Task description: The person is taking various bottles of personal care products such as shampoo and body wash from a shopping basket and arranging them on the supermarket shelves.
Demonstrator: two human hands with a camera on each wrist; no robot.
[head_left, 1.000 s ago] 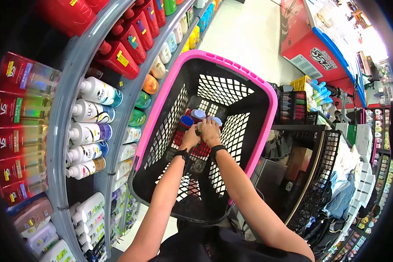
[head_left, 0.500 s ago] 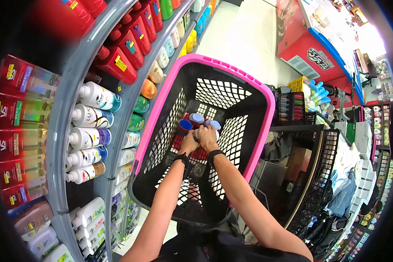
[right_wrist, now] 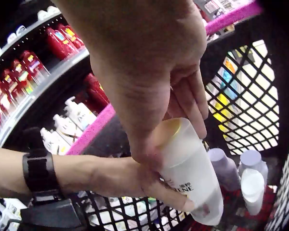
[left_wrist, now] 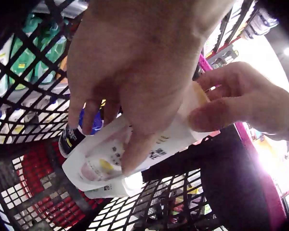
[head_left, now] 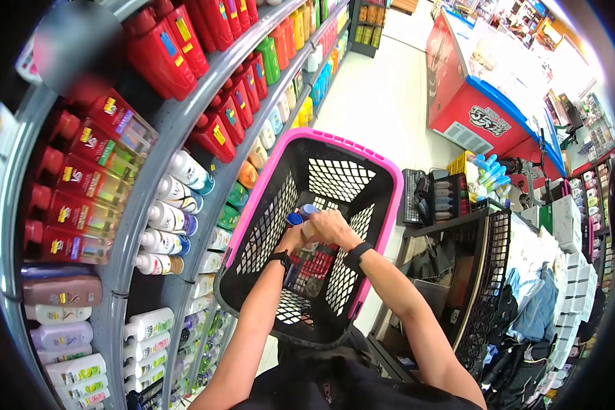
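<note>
Left of the grips, a grey shelf [head_left: 174, 130] carries rows of red bottles [head_left: 158, 55] above and white pump bottles [head_left: 178, 205] below, all in glossy plastic.

The left grip [head_left: 292, 239] reaches into the basket [head_left: 342, 145], a black plastic lattice with a smooth pink rim. Its fingers are curled over the printed face of a white bottle [left_wrist: 111, 163], with more fingers supporting it from beneath in the right wrist view. A dark band [head_left: 280, 258] sits on that wrist.

The white bottle hangs between the two grips, tilted, inside the basket and clear of its floor. Its body is smooth and rounded, widening away from a pale, yellowish cap end, and it looks slick rather than soft.

The right grip [head_left: 331, 225] pinches that cap end between thumb and fingertips [right_wrist: 195, 108].

Just beyond and below the grips stand blue-capped bottles [head_left: 309, 209] on a red patch of the basket floor.

The step in hand looks like handling this one bottle over the others with both grips. Any next move calls for a firm two-sided hold, since the shiny shell could slip, and for a gap among the upright caps.
</note>
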